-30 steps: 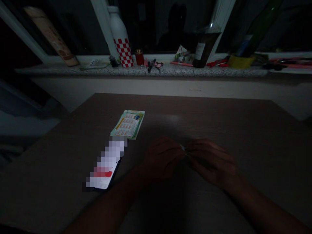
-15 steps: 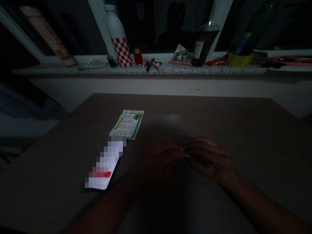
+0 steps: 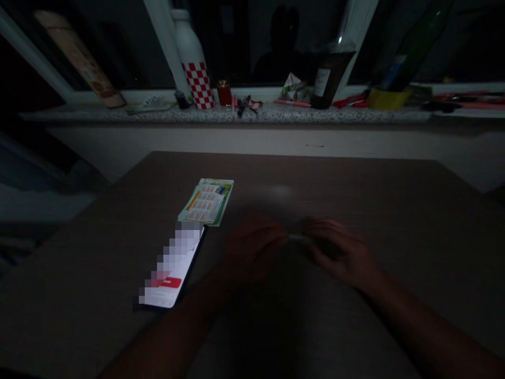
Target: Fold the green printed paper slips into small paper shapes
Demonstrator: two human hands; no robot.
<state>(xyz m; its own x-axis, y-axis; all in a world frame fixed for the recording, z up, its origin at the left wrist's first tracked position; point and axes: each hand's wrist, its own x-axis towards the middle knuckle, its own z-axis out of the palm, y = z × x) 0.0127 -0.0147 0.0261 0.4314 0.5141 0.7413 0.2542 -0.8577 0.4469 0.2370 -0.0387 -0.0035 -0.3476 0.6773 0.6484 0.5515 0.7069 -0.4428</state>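
Between my two hands stretches a thin, pale, folded-looking strip [image 3: 298, 238], too dark and blurred to name. The fingertips of my left hand [image 3: 256, 247] pinch its left end. At its right end, the thumb and fingers of my right hand [image 3: 342, 251] close on it, the thumb a little apart from the fingers below. Left of my left hand lies a lit phone [image 3: 169, 268], its screen partly blurred out. Touching its top edge is a small stack of calendar cards [image 3: 207, 202].
Beyond the brown table [image 3: 355, 184] runs a speckled windowsill [image 3: 268, 112]. On it stand a red-checked white bottle [image 3: 197, 79], a small red jar [image 3: 224, 93], a dark labelled cup [image 3: 329, 79], a yellow container [image 3: 389, 99] with a green bottle, and a tall tube [image 3: 81, 60].
My hands have drawn slightly apart, the left one shifting left. More of the pale strip now shows between them, in a straighter line. Phone and cards stay put.
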